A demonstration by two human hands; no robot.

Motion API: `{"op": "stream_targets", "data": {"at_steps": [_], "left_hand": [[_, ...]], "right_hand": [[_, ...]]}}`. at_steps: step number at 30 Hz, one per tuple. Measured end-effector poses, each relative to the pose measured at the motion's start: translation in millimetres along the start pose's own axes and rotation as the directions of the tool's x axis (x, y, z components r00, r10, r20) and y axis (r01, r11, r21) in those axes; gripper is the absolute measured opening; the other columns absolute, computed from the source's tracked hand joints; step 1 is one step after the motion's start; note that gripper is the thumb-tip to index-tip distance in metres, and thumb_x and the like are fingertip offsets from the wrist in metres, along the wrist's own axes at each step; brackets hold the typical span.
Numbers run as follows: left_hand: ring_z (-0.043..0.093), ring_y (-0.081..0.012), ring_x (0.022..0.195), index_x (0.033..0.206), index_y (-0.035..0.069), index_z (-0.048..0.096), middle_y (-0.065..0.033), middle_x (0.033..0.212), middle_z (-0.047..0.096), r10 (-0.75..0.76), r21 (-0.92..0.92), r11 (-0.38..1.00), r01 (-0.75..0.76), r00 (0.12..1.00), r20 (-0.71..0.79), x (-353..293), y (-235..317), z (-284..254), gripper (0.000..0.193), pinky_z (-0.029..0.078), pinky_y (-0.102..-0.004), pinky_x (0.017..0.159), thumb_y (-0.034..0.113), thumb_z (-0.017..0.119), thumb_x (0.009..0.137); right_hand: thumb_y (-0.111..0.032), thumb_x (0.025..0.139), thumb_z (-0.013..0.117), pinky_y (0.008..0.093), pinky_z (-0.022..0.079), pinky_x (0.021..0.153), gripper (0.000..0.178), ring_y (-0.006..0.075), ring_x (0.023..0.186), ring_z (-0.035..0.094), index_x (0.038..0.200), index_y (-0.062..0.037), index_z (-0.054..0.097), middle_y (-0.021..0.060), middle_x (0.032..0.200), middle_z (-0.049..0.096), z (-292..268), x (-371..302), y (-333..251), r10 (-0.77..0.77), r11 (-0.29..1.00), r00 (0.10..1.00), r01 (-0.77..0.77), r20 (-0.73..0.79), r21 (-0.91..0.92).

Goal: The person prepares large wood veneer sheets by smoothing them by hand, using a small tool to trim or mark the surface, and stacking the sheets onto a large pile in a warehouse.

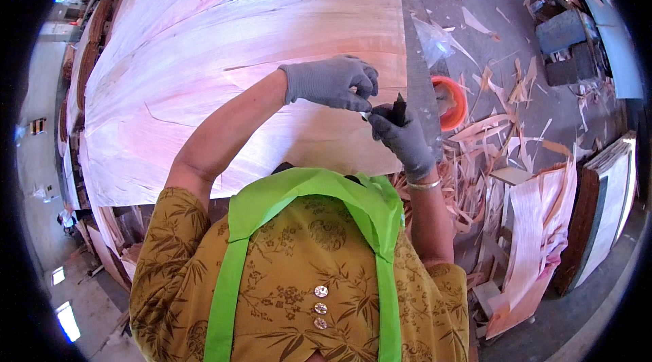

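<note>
My left hand (336, 83), in a grey knitted glove, reaches over the pale wood veneer sheet (272, 43) with its fingers curled into a pinch. A small whitish bit (367, 116) shows between its fingertips and the other hand; I cannot make out what it is. Close beside it, near the sheet's right edge, my right hand (406, 141) wears the same kind of glove. Its fingers are closed round a black tool with a pointed tip (399, 109), which sticks up past the knuckles. The rest of the tool is hidden in the grip.
An orange-red bucket (451, 104) stands right of the stacked sheets. Veneer scraps (468, 189) litter the grey floor around it. Further right are a leaning sheet of veneer (526, 240), a stack of boards (598, 206) and blue-grey blocks (567, 46).
</note>
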State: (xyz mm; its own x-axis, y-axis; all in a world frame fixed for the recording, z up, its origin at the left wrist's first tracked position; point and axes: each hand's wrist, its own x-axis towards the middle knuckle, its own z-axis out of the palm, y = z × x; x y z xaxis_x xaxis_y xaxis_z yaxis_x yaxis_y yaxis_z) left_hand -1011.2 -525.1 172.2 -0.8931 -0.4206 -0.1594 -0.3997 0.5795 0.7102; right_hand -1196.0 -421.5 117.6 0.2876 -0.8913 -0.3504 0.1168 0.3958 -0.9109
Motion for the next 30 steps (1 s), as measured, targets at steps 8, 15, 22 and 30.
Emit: {"op": "stream_targets", "data": {"at_steps": [8,15,22,30], "left_hand": [[0.059,-0.0270,0.092,0.090,0.008,0.063,-0.0086,0.099,0.062,-0.153,0.188,0.942,0.277,0.856,-0.493,12,-63,91,0.017,0.047,-0.0371,0.080,0.018,0.062,0.077],[0.058,-0.0250,0.092,0.099,0.008,0.059,-0.0070,0.110,0.059,0.061,0.465,0.863,0.197,0.874,-0.483,39,-108,145,0.023,0.049,-0.0363,0.078,0.013,0.057,0.077],[0.058,-0.0255,0.090,0.118,0.013,0.053,-0.0064,0.118,0.056,0.055,0.496,0.833,0.244,0.856,-0.513,48,-92,138,0.035,0.050,-0.0371,0.071,0.013,0.047,0.083],[0.056,-0.0227,0.094,0.122,0.027,0.051,0.0010,0.136,0.041,-0.069,0.617,0.748,0.243,0.954,-0.292,53,-93,138,0.039,0.046,-0.0379,0.076,0.016,0.044,0.085]], "right_hand": [[-0.017,0.084,0.064,0.0213,0.035,0.043,0.017,0.0048,0.047,0.044,0.079,-0.0015,0.062,-0.0021,0.059,0.051,-13,-30,44,0.149,0.986,0.960,-0.162,-0.236,-0.037],[-0.018,0.085,0.062,0.0213,0.030,0.041,0.016,0.0060,0.043,0.038,0.087,-0.0028,0.065,-0.0033,0.056,0.046,-38,19,52,0.076,0.996,0.928,-0.050,-0.366,0.080],[-0.021,0.081,0.063,0.0250,0.032,0.040,0.018,0.0103,0.043,0.043,0.084,-0.0032,0.066,-0.0008,0.057,0.051,-63,67,74,-0.014,0.999,0.913,0.000,-0.407,-0.034],[-0.020,0.081,0.062,0.0244,0.034,0.038,0.016,0.0112,0.043,0.046,0.077,-0.0046,0.062,0.0023,0.060,0.056,-68,47,81,0.266,0.960,0.903,-0.279,-0.338,0.008]]}}
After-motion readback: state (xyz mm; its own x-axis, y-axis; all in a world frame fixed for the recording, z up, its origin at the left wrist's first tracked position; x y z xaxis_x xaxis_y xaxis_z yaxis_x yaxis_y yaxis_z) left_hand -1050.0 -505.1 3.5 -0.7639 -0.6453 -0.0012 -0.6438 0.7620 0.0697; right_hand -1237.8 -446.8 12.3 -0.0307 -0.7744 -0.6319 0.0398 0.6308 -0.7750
